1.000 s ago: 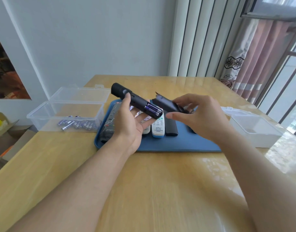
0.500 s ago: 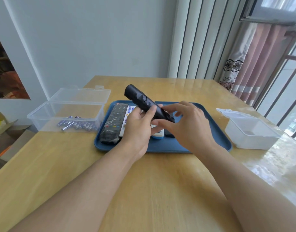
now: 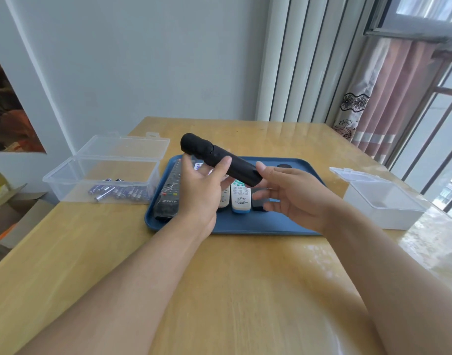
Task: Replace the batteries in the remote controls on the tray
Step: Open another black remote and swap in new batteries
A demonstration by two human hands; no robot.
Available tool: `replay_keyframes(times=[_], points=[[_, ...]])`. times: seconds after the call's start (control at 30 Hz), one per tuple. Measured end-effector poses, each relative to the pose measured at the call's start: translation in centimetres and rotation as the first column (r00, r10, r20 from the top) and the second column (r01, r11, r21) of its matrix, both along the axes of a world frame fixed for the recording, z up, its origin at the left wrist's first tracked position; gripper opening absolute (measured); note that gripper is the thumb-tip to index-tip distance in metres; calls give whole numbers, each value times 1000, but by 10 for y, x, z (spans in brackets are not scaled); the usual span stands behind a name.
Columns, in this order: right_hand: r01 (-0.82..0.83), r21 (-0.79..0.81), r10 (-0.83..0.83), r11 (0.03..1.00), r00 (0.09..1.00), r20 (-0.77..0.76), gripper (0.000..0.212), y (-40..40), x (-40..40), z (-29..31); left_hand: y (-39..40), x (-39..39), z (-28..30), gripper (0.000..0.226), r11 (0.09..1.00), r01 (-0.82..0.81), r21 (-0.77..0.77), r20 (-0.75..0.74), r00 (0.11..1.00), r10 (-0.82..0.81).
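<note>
Home room: wooden table (image 3: 245, 290), curtain (image 3: 373, 98), barred window (image 3: 434, 119).

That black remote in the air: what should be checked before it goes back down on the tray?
1. Held securely: ok, left hand grips the black remote.
2. Cover on, no batteries showing: ok on the visible side.
3. Cover fully latched: cannot tell.
4. Right hand free: ok, open, thumb near the remote's end.
5. Bare landing spot on the blue tray: ok, near edge.
6. Spare batteries available in the clear box: ok.
</note>
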State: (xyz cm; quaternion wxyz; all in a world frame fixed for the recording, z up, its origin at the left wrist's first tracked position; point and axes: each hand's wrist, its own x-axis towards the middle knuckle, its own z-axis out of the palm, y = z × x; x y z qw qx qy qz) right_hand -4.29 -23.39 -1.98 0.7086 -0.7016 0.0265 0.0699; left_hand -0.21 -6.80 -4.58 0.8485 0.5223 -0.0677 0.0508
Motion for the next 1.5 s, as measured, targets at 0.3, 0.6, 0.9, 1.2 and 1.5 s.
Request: replay_keyframes(times=[0.3, 0.6, 0.9, 1.2, 1.5], points=[[-57, 134, 59, 989, 998, -6, 24, -7, 2, 1, 9, 3, 5, 86, 990, -122, -69, 18, 992, 123], [-50, 107, 51, 993, 999, -14, 37, -6, 4, -3, 9, 2, 5, 84, 990, -125, -57, 11, 992, 126], [-38, 279, 42, 959, 999, -9, 39, 0, 3, -3, 4, 1, 0, 79, 992, -94, 82, 57, 994, 89], [711, -299, -484, 636, 670, 563, 23, -38, 12, -2, 10, -2, -8, 55, 547, -295, 783, 382, 923, -50], [490, -826, -178, 279, 872, 457, 26, -21, 6, -6, 5, -11, -16, 55, -35, -221, 975, 200, 931, -305]])
